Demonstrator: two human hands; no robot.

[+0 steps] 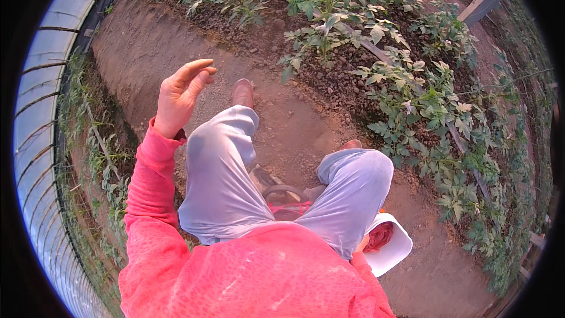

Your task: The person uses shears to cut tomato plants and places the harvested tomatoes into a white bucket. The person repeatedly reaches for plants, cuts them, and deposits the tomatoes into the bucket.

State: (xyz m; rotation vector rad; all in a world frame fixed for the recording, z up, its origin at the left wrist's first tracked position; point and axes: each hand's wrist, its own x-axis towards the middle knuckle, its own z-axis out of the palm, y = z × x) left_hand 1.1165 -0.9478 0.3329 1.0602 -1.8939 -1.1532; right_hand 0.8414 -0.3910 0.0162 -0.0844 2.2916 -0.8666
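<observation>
My left hand (180,92) is raised over the dirt path, left of my left knee. Its fingers are loosely bent, the thumb lies close to them, and nothing shows in the hand. Beside my right hip is a white plastic container (395,249) with a bundle of dark red strands (379,236) at its mouth. My right hand (361,244) is at the container's near side, mostly hidden by my leg and the container, so its grip does not show. Something small and orange (382,210) peeks out behind the container.
Leafy tomato-like plants (326,39) grow in a soil bed ahead and to the right, with drip tape (373,48) along it. A wooden post (485,0) stands at upper right. The greenhouse's ribbed plastic wall (35,110) curves along the left. Pink cord (291,207) lies between my legs.
</observation>
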